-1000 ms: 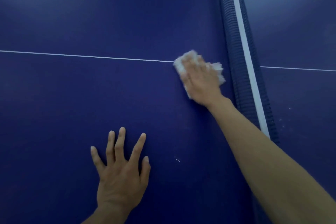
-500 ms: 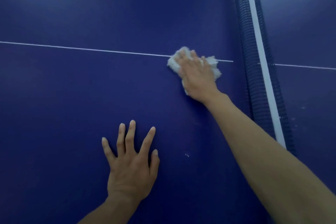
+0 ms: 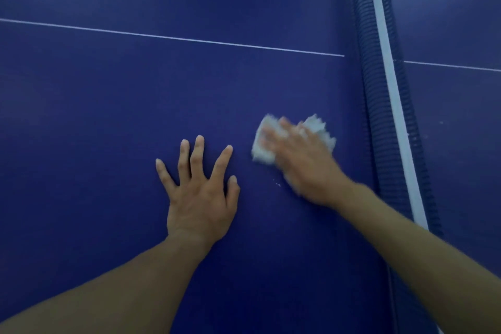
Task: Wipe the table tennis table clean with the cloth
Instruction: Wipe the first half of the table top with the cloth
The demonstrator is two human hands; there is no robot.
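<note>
Head view: your left grip (image 3: 199,198) lies flat, fingers spread, on the dark blue surface (image 3: 108,103) at frame centre. Just right of it, your blurred right grip (image 3: 303,163) presses straight fingers onto the white cloth (image 3: 263,153), near the net (image 3: 379,89); a white line (image 3: 173,38) crosses above.

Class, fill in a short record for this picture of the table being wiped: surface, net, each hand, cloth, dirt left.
Surface: blue table tennis table with a thin white line
Net: dark blue, white top band, at the right
Left hand: flat on the table, fingers spread
Right hand: on top of the cloth, blurred
Cloth: white, crumpled, between left hand and net
Dirt: small white specks beside the right hand
</note>
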